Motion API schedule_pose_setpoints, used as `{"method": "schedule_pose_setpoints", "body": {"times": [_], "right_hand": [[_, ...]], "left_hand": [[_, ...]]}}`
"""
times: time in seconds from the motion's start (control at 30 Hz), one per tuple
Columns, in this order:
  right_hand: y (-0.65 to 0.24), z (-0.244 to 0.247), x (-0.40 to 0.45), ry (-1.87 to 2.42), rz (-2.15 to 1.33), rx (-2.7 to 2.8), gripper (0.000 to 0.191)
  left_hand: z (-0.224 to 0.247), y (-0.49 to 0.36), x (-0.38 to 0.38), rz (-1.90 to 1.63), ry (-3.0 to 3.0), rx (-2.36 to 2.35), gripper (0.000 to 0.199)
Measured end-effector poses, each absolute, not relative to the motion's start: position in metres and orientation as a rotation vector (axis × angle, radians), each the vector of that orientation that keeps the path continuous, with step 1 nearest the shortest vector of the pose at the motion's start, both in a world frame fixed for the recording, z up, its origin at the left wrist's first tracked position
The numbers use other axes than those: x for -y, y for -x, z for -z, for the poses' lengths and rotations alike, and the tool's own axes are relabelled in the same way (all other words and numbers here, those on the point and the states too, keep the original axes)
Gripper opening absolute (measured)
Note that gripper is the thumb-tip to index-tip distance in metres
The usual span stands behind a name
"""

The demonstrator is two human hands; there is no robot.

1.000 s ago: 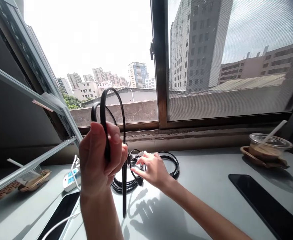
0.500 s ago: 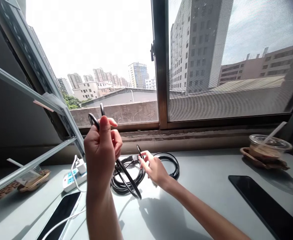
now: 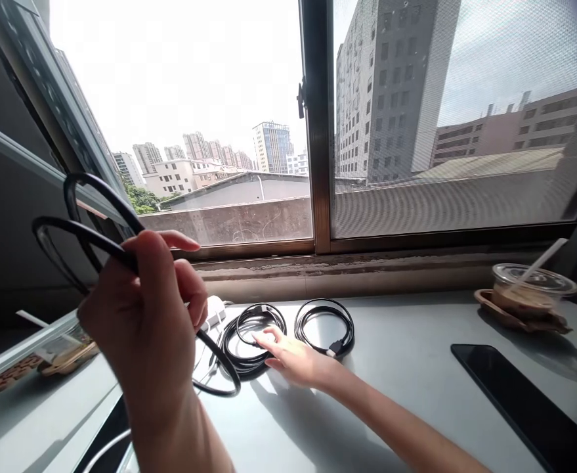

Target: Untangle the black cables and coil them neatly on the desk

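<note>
My left hand (image 3: 145, 315) is raised at the left, close to the camera. Its fingers are closed around a black cable (image 3: 96, 238), whose loops stick out to the left. More of this cable curves below the hand, towards the table. Over the right edge of a coiled black cable (image 3: 243, 366) reaches my right hand (image 3: 295, 360), fingers stretched out and holding nothing. Whether its fingertips touch that coil, I cannot tell. Just beyond my right wrist lies a second coiled black cable (image 3: 349, 332) with a plug at its near side.
A black phone-like slab (image 3: 519, 394) lies at the right, below a lidded cup (image 3: 532, 295) with a straw. Behind my left hand show part of a white power strip (image 3: 215, 313) and a dark phone (image 3: 104, 430). A metal rack (image 3: 17, 157) borders the left; a window frame (image 3: 315, 164) stands behind.
My left hand has moved left and nearer the camera with the cable, whose loops now spread wider. My right hand has let go of the cable piece it pinched and come down, fingers extended.
</note>
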State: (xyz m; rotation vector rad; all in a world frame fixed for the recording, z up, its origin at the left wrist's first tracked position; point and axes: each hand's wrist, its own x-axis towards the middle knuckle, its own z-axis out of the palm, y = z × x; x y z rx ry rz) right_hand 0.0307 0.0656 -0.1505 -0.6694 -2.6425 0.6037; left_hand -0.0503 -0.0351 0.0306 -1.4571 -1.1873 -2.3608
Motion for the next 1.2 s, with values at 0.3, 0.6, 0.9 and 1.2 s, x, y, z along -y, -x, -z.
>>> {"method": "schedule_pose_setpoints", "body": {"times": [0.3, 0.6, 0.9, 1.2], "right_hand": [[-0.058, 0.074, -0.046, 0.217, -1.456, 2.084, 0.055], [-0.078, 0.037, -0.014, 0.211, -1.715, 1.78, 0.033], [-0.11, 0.02, -0.026, 0.208, -1.385, 1.544, 0.012], [-0.152, 0.008, -0.044, 0.39, -0.896, 1.527, 0.009]], "left_hand": [[-0.027, 0.054, 0.017, 2.579, 1.766, 1.231, 0.035], [-0.019, 0.041, 0.01, 2.583, 2.122, 1.176, 0.036], [-0.019, 0.05, 0.005, 2.106, 1.721, 1.447, 0.039], [-0.019, 0.066, -0.001, 2.467, 1.81, 1.421, 0.049]]}}
